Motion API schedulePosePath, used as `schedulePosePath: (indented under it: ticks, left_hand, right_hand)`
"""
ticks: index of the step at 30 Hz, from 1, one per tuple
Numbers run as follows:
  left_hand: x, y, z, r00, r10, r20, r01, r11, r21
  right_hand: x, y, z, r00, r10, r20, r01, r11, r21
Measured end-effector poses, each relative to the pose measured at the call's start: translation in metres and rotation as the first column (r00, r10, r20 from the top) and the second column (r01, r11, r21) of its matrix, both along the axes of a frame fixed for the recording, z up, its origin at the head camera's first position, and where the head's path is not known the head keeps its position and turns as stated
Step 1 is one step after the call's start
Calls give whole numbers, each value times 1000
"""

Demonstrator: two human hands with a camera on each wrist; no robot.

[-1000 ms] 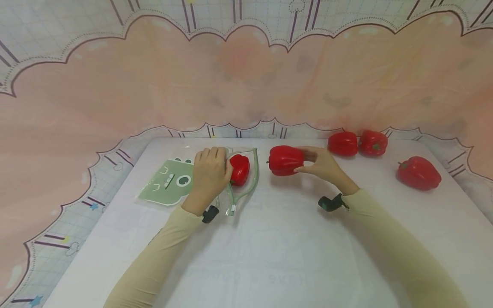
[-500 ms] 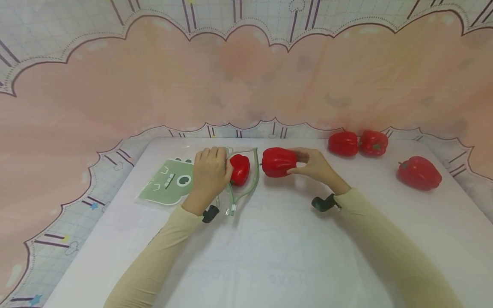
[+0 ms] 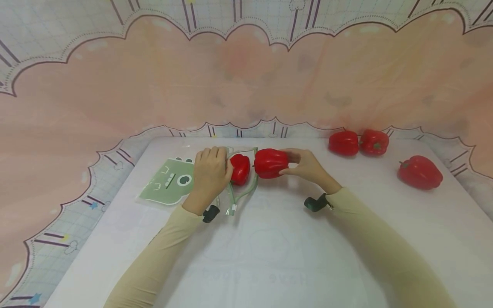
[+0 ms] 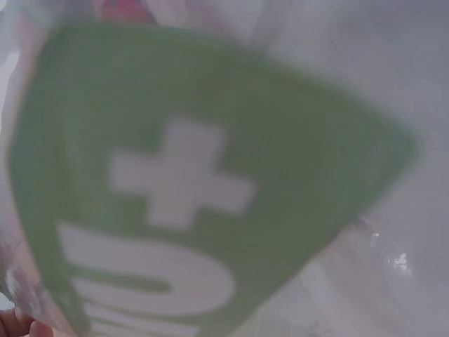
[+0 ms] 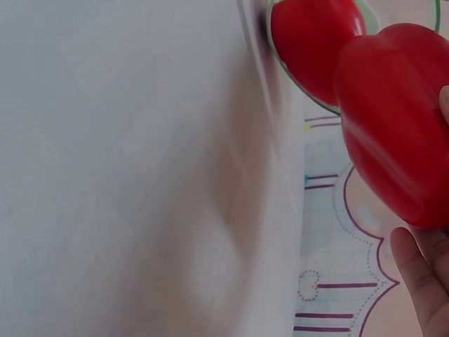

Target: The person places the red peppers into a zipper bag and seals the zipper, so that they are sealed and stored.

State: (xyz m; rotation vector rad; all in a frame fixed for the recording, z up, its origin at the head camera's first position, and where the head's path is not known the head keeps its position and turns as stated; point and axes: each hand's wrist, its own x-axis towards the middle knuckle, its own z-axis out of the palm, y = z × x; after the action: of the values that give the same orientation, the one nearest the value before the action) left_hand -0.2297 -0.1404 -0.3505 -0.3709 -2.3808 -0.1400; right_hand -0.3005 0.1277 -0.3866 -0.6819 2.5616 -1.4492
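Observation:
My left hand (image 3: 209, 175) grips a clear zip bag (image 3: 163, 188) with a green cartoon face on it, keeping its mouth spread toward the right. A red bell pepper (image 3: 240, 170) sits inside near that mouth. Close to the opening, my right hand (image 3: 308, 166) holds a second red bell pepper (image 3: 271, 164) by its right end, stem pointing left. In the right wrist view, this held pepper (image 5: 393, 119) overlaps the bagged pepper (image 5: 312, 45); whether they touch I cannot tell. The bag's green print (image 4: 295, 140) fills most of the left wrist view, with fingertips at its lower left corner.
Two red bell peppers lie side by side at the back right, a left one (image 3: 343, 143) and a right one (image 3: 374, 142). Another red pepper (image 3: 420, 173) lies farther right. The white table (image 3: 250, 256) meets a patterned cloth (image 3: 246, 85) behind.
My right hand has moved left with its pepper, from a short way off up to the bag's mouth. The left hand and the bag have stayed in place.

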Motion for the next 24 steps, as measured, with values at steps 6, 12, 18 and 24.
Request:
schedulePosePath:
  ticks: [6,12,18,24]
  left_hand:
    - [0,0,0,1000,-6,4,6,1000,4]
    - [1,0,1,1000,-6,2,6,1000,-2]
    - [2,0,2,1000,-12,-1,12,1000,-3]
    - [2,2,3,1000,-11,-8,11,1000,-6]
  right_hand:
    - [1,-6,0,1000,3,-6,-3,1000,-3]
    - [0,-10,-3,1000,21,-7,-21,1000,-15]
    - [1,-13,-5,1000,14,-5,-14,1000,3]
    - [3,-17,-5,1000,8,-10,-7,1000,24]
